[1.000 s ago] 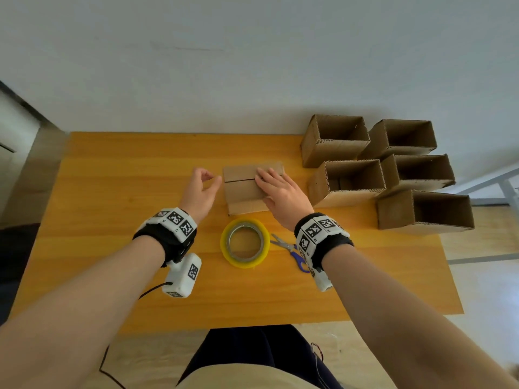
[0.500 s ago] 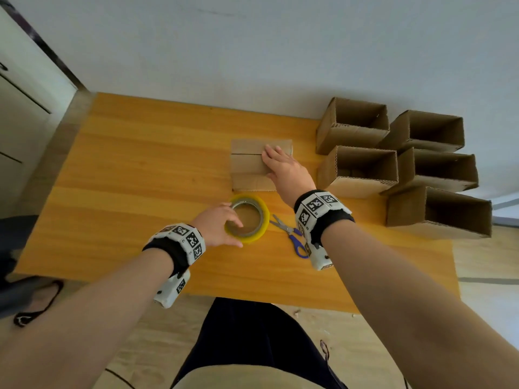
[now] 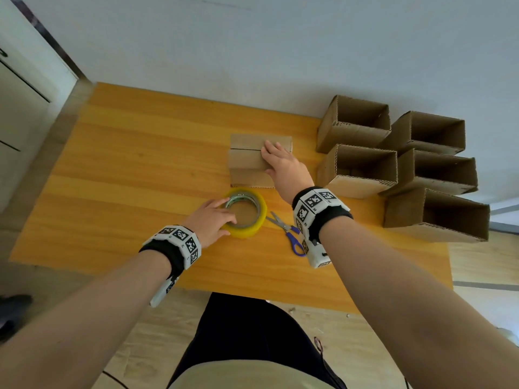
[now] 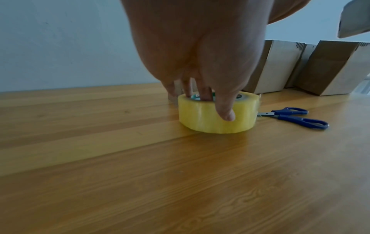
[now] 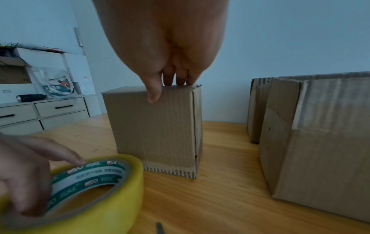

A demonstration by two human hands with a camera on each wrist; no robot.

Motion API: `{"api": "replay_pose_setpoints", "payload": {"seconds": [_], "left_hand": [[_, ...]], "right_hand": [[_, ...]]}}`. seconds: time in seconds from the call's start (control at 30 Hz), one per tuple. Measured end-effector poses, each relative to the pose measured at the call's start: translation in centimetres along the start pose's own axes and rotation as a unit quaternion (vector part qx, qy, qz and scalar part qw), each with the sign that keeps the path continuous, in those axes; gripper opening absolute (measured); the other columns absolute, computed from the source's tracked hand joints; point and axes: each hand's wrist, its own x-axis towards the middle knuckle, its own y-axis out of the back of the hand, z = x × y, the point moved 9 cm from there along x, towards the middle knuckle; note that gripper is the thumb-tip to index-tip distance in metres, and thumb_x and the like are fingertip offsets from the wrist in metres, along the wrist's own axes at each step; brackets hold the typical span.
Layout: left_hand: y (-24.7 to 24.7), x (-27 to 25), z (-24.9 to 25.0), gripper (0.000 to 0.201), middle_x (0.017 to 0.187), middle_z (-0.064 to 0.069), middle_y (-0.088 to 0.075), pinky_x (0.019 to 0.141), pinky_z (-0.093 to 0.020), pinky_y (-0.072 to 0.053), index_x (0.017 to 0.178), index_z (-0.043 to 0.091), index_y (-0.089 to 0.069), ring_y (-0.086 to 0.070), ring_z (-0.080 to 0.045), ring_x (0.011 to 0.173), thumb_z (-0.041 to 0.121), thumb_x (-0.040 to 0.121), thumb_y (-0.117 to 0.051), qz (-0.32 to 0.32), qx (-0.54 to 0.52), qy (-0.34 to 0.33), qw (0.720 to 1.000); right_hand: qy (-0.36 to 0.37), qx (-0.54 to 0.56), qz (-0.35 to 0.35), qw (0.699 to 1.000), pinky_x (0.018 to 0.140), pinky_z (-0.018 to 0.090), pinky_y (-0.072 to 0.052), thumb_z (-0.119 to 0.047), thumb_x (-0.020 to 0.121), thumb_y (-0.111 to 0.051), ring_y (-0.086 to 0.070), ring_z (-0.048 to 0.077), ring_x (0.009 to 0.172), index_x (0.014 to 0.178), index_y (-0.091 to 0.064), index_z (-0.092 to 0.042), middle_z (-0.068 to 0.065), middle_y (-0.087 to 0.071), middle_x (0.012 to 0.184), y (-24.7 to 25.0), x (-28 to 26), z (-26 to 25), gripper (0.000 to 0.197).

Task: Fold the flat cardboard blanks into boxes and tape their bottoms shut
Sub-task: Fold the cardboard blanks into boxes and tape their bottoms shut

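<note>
A folded cardboard box [image 3: 247,164] stands bottom-up in the middle of the wooden table [image 3: 134,169], its two bottom flaps meeting at a seam. My right hand [image 3: 280,164] presses flat on the right part of its top; in the right wrist view the fingers lie on the top edge and the thumb runs down the near face of the box [image 5: 152,129]. A yellow-tinted tape roll [image 3: 254,230] lies flat in front of the box. My left hand [image 3: 229,225] grips it, fingers inside the core and thumb on the outer wall of the roll [image 4: 202,120].
Blue-handled scissors [image 3: 289,233] lie just right of the tape, under my right wrist. Several open finished boxes [image 3: 362,169] crowd the table's right side. The wall runs along the far edge. White drawers [image 5: 40,110] stand off to the left.
My left hand left the box's left side, came back toward me and took hold of the tape roll. My right hand stayed pressing on the box.
</note>
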Motion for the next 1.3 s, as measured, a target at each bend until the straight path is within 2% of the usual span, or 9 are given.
{"api": "replay_pose_setpoints", "payload": {"seconds": [0.17,0.37,0.47,0.57,0.7,0.83,1.07,1.17,1.3], "left_hand": [[2.2,-1.2,-0.6,0.036,0.145,-0.002,-0.042,0.113,-0.032,-0.016,0.130,0.022,-0.050,-0.028,-0.018,0.138,0.033,0.095,-0.049,-0.003,-0.016,0.015,1.000],[4.7,-2.0,-2.6,0.037,0.138,0.001,-0.050,0.118,-0.040,-0.015,0.131,0.023,-0.049,-0.044,-0.019,0.128,0.032,0.096,-0.050,-0.037,-0.004,0.042,0.998],[6.5,-2.6,-4.4,0.042,0.138,-0.004,-0.049,0.102,-0.037,-0.040,0.135,0.018,-0.047,-0.048,-0.023,0.122,0.032,0.096,-0.049,-0.038,-0.050,0.086,0.994],[9.2,-2.8,-5.6,0.040,0.120,-0.009,-0.060,0.078,-0.031,-0.045,0.130,0.009,-0.051,-0.057,-0.023,0.099,0.031,0.097,-0.047,0.000,-0.081,0.109,0.991],[12.6,-2.4,-7.1,0.041,0.123,-0.014,-0.061,0.092,-0.039,-0.047,0.126,0.004,-0.057,-0.058,-0.029,0.109,0.032,0.097,-0.048,0.053,-0.121,0.125,0.983],[16.0,-1.8,-7.3,0.046,0.133,-0.011,-0.055,0.098,-0.033,-0.041,0.132,0.004,-0.051,-0.052,-0.026,0.120,0.034,0.097,-0.047,0.084,-0.129,0.120,0.981],[20.8,-0.3,-5.7,0.042,0.101,-0.008,-0.064,0.086,-0.035,-0.046,0.117,0.003,-0.065,-0.060,-0.024,0.095,0.036,0.094,-0.051,0.109,-0.120,0.069,0.984],[22.0,0.4,-3.7,0.039,0.119,-0.009,-0.065,0.090,-0.035,-0.046,0.119,0.007,-0.064,-0.060,-0.027,0.106,0.035,0.094,-0.051,0.102,-0.103,0.040,0.989],[22.7,1.4,-1.4,0.037,0.128,-0.003,-0.060,0.091,-0.026,-0.040,0.121,0.012,-0.064,-0.056,-0.019,0.114,0.034,0.094,-0.051,0.090,-0.077,0.004,0.993]], "right_hand": [[-0.005,-0.001,-0.006,1.000,0.116,0.034,-0.015,-0.007,0.098,-0.043,-0.014,0.021,0.146,0.149,-0.026,-0.013,0.002,-0.018,0.158,0.2,0.1,-0.1,0.054],[-0.014,0.002,-0.004,1.000,0.115,0.036,-0.023,0.004,0.095,-0.043,-0.018,0.022,0.145,0.147,-0.030,-0.013,0.001,-0.020,0.158,0.0,0.3,-0.3,0.057],[-0.021,-0.008,-0.012,1.000,0.113,0.036,-0.026,0.006,0.093,-0.045,-0.023,0.024,0.143,0.146,-0.031,-0.012,0.001,-0.021,0.157,0.2,0.2,-0.6,0.058],[-0.026,-0.017,-0.018,0.999,0.110,0.037,-0.031,0.007,0.090,-0.047,-0.030,0.028,0.137,0.144,-0.034,-0.009,0.004,-0.024,0.154,0.5,0.1,-1.0,0.057],[-0.034,-0.024,-0.008,0.999,0.100,0.036,-0.041,0.011,0.087,-0.046,-0.040,0.029,0.123,0.135,-0.043,-0.005,0.006,-0.031,0.146,1.0,0.2,-1.7,0.050],[-0.038,-0.022,0.001,0.999,0.100,0.033,-0.041,0.013,0.086,-0.046,-0.041,0.028,0.121,0.132,-0.046,-0.002,0.008,-0.033,0.143,1.4,0.1,-2.2,0.049],[-0.094,0.074,-0.020,0.993,0.105,0.034,-0.040,0.006,0.088,-0.045,-0.045,0.027,0.126,0.138,-0.045,-0.011,0.000,-0.035,0.148,1.7,0.2,-1.4,0.053],[-0.121,0.140,-0.003,0.983,0.103,0.035,-0.042,-0.003,0.091,-0.047,-0.049,0.028,0.123,0.136,-0.048,-0.013,0.006,-0.047,0.140,2.4,0.3,-1.1,0.046],[-0.163,0.246,0.032,0.955,0.088,0.024,-0.041,-0.012,0.097,-0.045,-0.056,0.025,0.113,0.131,-0.053,-0.010,0.010,-0.059,0.126,3.2,0.5,-0.7,0.035]]}}
